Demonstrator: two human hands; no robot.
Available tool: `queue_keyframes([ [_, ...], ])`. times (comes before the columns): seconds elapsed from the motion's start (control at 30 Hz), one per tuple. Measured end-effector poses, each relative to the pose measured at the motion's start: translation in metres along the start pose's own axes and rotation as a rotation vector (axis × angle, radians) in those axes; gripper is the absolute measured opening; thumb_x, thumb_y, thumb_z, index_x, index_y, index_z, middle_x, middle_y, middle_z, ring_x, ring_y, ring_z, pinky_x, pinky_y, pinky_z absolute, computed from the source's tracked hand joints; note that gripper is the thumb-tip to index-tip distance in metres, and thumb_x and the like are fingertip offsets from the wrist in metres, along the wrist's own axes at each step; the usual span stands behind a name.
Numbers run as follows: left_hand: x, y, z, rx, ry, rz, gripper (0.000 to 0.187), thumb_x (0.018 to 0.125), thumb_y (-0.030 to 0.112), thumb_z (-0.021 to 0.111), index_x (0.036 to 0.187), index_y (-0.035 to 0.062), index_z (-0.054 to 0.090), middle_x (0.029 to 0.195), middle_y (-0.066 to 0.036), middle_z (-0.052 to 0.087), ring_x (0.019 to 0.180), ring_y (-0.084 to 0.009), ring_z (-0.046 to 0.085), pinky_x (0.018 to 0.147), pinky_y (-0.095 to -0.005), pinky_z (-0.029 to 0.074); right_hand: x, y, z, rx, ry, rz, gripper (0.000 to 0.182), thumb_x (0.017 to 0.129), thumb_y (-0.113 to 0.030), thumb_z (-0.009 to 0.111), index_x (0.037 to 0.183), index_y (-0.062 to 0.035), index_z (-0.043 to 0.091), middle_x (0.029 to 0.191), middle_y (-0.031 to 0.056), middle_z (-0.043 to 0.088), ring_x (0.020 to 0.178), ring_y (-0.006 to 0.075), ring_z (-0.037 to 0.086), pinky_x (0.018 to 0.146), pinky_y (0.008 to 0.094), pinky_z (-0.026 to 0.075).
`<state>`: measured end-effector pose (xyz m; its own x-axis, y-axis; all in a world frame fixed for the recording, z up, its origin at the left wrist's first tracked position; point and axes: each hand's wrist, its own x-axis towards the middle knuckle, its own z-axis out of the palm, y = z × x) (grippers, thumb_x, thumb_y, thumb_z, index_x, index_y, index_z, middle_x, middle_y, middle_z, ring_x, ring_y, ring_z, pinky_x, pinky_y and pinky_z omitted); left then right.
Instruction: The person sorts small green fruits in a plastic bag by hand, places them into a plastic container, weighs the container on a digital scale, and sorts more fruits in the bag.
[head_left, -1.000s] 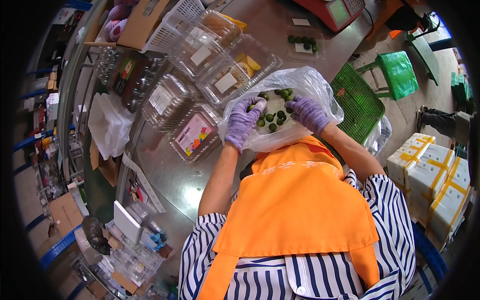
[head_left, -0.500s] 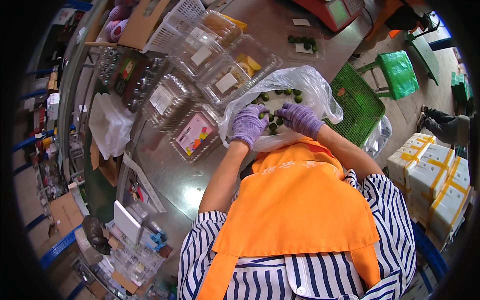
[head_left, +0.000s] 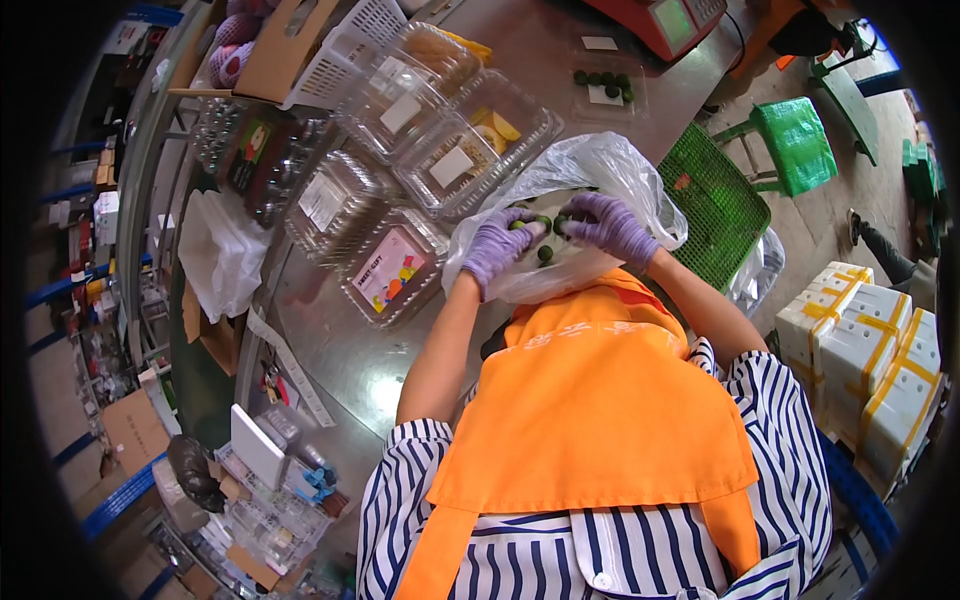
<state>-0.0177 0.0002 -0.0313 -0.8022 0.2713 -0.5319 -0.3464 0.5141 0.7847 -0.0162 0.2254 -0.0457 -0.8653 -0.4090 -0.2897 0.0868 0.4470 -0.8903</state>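
Note:
Both my hands wear purple striped gloves and reach into a clear plastic bag point(head_left: 590, 160) lying spread on the metal table. Several small green limes point(head_left: 545, 254) lie in it. My left hand point(head_left: 500, 245) is closed, its fingertips curled round a lime at the bag's middle. Facing it from the right, my right hand point(head_left: 610, 228) is closed too, with a dark green lime point(head_left: 560, 225) at its fingertips. The hands are a short gap apart, and they partly hide the fruit beneath. Beyond the bag sits a clear open container point(head_left: 611, 93) with several limes and a white label.
Clear clamshell boxes point(head_left: 450, 165), some holding yellow fruit, crowd the table's left. A red scale point(head_left: 665, 22) stands at the back. Right of the bag is a green mesh crate point(head_left: 712, 205); farther right are a green-covered stool point(head_left: 795, 150) and taped white foam boxes point(head_left: 860, 350).
The limes along the bag's far side no longer show, and fewer are visible overall. My right hand has shifted slightly up and right. A person's leg at the right edge has moved.

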Motion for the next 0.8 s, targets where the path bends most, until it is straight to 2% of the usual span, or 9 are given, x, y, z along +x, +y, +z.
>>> queue_keyframes([
  [0.07,-0.009,0.014,-0.013,-0.413,-0.102,-0.134,0.029,0.087,0.028,0.063,0.108,0.0084,0.066,0.075,0.001,0.062,0.06,-0.0052,0.054,0.052,-0.02,0.042,0.0,-0.005,-0.005,0.377,0.054,0.178,0.035,0.086,-0.028,0.065,0.113,-0.0057,0.061,0.086,0.0037,0.062,0.077,0.0119,0.056,0.069,0.0264,0.048],
  [0.1,-0.013,0.017,-0.017,-0.517,-0.121,-0.151,0.023,0.089,0.026,0.061,0.104,0.0088,0.067,0.078,0.004,0.062,0.06,-0.0029,0.051,0.049,-0.0164,0.038,-0.001,-0.002,-0.002,0.435,0.117,0.078,0.036,0.089,-0.029,0.064,0.115,-0.0047,0.06,0.086,-0.0008,0.059,0.078,0.0074,0.052,0.068,0.0234,0.046],
  [0.2,-0.015,0.025,-0.019,-0.682,-0.118,-0.227,0.022,0.089,0.027,0.061,0.099,0.0084,0.067,0.073,0.002,0.06,0.055,-0.0045,0.05,0.046,-0.017,0.037,0.002,-0.002,-0.008,0.273,0.019,0.076,0.036,0.087,-0.025,0.066,0.118,-0.0054,0.06,0.092,-0.0013,0.06,0.081,0.007,0.053,0.071,0.0225,0.047],
  [0.3,-0.012,0.02,-0.015,-0.76,-0.13,-0.258,0.023,0.089,0.026,0.06,0.1,0.0067,0.066,0.07,0.001,0.06,0.052,-0.0049,0.05,0.041,-0.0167,0.037,0.002,-0.02,0.001,0.542,-0.065,-0.067,0.037,0.086,-0.022,0.068,0.119,-0.0069,0.06,0.095,-0.0013,0.06,0.082,0.0063,0.053,0.071,0.0216,0.047],
  [0.4,-0.021,0.034,-0.014,-0.734,-0.068,-0.283,0.022,0.089,0.026,0.06,0.096,0.006,0.066,0.069,0.0,0.059,0.051,-0.0059,0.05,0.04,-0.0176,0.038,0.006,-0.017,0.007,0.622,-0.065,-0.029,0.038,0.083,-0.02,0.071,0.118,-0.0072,0.06,0.093,-0.0011,0.061,0.082,0.0056,0.053,0.07,0.0211,0.048],
  [0.5,-0.014,0.017,-0.013,-0.749,-0.115,-0.244,0.024,0.09,0.028,0.06,0.096,0.0063,0.066,0.068,0.001,0.059,0.049,-0.0053,0.048,0.04,-0.017,0.037,0.0,-0.033,-0.005,0.615,-0.082,0.081,0.037,0.085,-0.022,0.069,0.118,-0.0073,0.06,0.09,-0.0016,0.061,0.079,0.0046,0.054,0.065,0.019,0.046],
  [0.6,-0.012,0.015,-0.014,-0.75,-0.117,-0.248,0.026,0.089,0.03,0.06,0.098,0.0068,0.067,0.068,0.002,0.058,0.048,-0.0045,0.047,0.04,-0.0165,0.036,-0.002,-0.03,-0.01,0.801,-0.118,0.231,0.038,0.087,-0.024,0.066,0.12,-0.0071,0.059,0.088,-0.0026,0.06,0.076,0.0039,0.054,0.062,0.0168,0.044],
  [0.7,-0.007,0.006,-0.012,-0.773,-0.135,-0.234,0.027,0.089,0.031,0.06,0.1,0.0079,0.067,0.069,0.003,0.058,0.048,-0.0037,0.047,0.039,-0.0161,0.035,-0.003,-0.028,-0.013,0.806,-0.14,0.187,0.038,0.089,-0.027,0.063,0.122,-0.0074,0.057,0.087,-0.0033,0.06,0.073,0.0033,0.054,0.059,0.0161,0.041],
  [0.8,-0.007,0.011,-0.012,-0.769,-0.151,-0.269,0.026,0.089,0.031,0.06,0.101,0.0086,0.067,0.07,0.003,0.06,0.049,-0.0036,0.048,0.039,-0.0159,0.035,-0.004,-0.036,-0.015,0.802,-0.129,0.159,0.035,0.088,-0.023,0.065,0.118,-0.0065,0.058,0.086,-0.0031,0.06,0.072,0.0043,0.053,0.06,0.0183,0.043],
])
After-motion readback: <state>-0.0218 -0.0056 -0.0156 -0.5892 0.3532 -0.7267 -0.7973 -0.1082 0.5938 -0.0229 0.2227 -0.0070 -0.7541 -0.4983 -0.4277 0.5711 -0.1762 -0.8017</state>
